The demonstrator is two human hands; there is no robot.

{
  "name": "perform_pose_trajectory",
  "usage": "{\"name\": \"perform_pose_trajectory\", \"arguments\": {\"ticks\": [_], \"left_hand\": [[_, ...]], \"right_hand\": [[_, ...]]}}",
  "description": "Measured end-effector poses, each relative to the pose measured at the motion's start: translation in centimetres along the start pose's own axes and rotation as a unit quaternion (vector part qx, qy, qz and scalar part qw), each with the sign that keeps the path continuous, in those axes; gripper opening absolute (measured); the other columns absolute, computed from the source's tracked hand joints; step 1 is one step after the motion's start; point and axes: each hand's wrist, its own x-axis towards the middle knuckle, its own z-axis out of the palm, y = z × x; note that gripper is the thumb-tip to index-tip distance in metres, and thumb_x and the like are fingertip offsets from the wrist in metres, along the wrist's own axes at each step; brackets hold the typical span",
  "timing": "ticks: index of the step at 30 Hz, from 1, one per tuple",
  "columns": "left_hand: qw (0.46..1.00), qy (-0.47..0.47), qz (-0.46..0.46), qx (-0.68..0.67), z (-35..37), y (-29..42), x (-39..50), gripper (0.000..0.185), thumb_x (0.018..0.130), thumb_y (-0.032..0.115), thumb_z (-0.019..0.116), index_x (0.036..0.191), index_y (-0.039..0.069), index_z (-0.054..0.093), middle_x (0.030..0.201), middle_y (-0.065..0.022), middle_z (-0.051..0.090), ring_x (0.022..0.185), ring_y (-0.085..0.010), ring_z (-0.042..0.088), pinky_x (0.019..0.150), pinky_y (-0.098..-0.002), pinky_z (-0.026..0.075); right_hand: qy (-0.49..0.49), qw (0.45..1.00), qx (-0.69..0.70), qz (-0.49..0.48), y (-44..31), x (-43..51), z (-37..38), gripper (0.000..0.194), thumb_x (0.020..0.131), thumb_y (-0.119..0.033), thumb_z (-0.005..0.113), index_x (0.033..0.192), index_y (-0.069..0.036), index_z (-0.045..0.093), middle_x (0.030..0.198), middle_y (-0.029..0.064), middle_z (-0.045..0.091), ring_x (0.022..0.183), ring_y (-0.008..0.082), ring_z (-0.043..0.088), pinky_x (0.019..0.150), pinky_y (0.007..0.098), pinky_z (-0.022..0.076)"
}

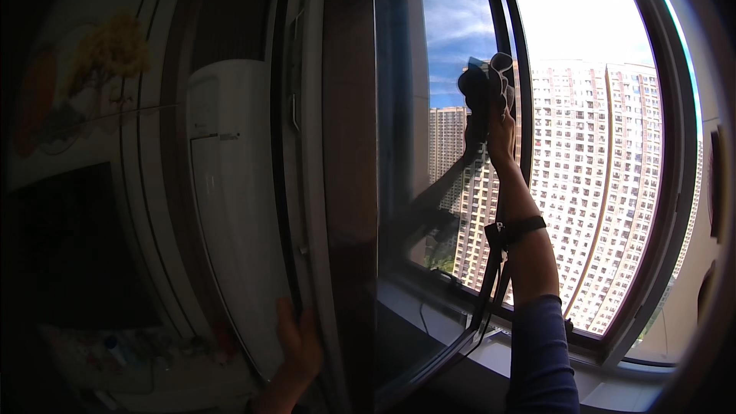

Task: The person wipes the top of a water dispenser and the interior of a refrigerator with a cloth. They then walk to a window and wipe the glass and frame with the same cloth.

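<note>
My right hand [501,129] is raised and closed on a grey cloth [502,77], which lies against the glass pane [443,195] of an open window sash near its frame edge. The pane mirrors the hand and forearm. A dark band with a small device circles the right forearm. Low at the left, in dim light, my left hand [300,336] grips the edge of a dark-framed panel [280,126].
A window frame [661,264] curves around the opening at the right, with tall buildings outside. A pale sill [494,353] runs below. In the dim room at left stand a tall white cabinet-like appliance [230,195] and a dark screen [75,241].
</note>
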Motion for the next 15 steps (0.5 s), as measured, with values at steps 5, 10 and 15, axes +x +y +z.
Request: {"name": "perform_pose_trajectory", "arguments": {"ticks": [5,10,15], "left_hand": [[0.997,0.019,0.051,0.053,-0.1,0.2,-0.5,0.018,0.098,0.010,0.044,0.104,-0.007,0.049,0.079,-0.0152,0.056,0.069,-0.0209,0.055,0.058,-0.0352,0.043],[0.998,0.011,0.048,0.043,0.2,0.4,0.1,0.019,0.097,0.012,0.048,0.101,-0.006,0.050,0.078,-0.0171,0.056,0.067,-0.0237,0.056,0.058,-0.0356,0.044],[0.994,0.052,0.052,0.077,0.5,0.9,-0.2,0.018,0.096,0.012,0.051,0.099,-0.006,0.050,0.081,-0.0143,0.057,0.073,-0.0209,0.055,0.064,-0.0342,0.046]], "right_hand": [[0.007,0.998,-0.063,0.008,0.3,3.2,0.5,0.049,0.103,-0.038,0.038,0.144,-0.011,0.044,0.143,0.0191,0.048,0.139,0.0298,0.037,0.111,0.0381,0.0319],[-0.028,0.981,-0.048,-0.184,-11.2,1.0,6.5,0.044,0.099,-0.012,0.045,0.143,-0.011,0.044,0.152,0.0127,0.035,0.145,0.0350,0.021,0.118,0.0438,0.0194],[-0.108,0.921,-0.054,-0.370,-19.1,-2.0,9.4,0.061,0.086,0.005,0.042,0.145,-0.010,0.041,0.151,0.0179,0.035,0.145,0.0330,0.020,0.120,0.0460,0.0153]]}}
